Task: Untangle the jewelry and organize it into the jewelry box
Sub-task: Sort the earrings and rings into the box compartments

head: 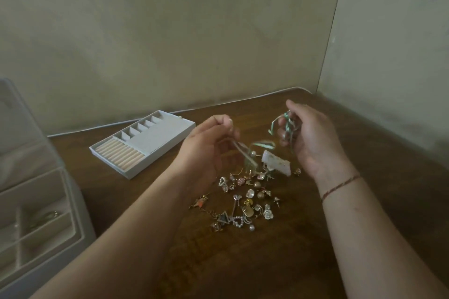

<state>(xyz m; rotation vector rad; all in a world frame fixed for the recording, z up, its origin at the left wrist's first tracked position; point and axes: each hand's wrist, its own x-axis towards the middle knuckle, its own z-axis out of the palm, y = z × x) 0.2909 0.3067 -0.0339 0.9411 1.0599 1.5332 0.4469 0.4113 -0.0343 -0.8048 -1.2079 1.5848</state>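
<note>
**Fingers pulling a ribbon, most of the sorting still to do**

Fingers of the left hand point(209, 138) are curled and pinch one end of a thin green and white ribbon point(263, 144). The right hand point(308, 138) has its fingers curled round the other end, which loops up by the thumb. Both hands are lifted over the far middle of the tabletop point(364, 226), and the ribbon sags between them. A pearl and a white sparkly clip point(277, 162) seem to hang from it, but it is blurry.

Under the hands lies the jewelry pile point(245, 204): little hearts, pearls, flowers and hooks, all mixed up.

The tray point(143, 143) sits near the far left edge, and I see nothing in its slots. The jewelry box point(36, 213) stands at the left edge, with maybe one small piece inside.

So I think the job has only just started. Nearly everything still needs pulling apart and putting away.
</note>
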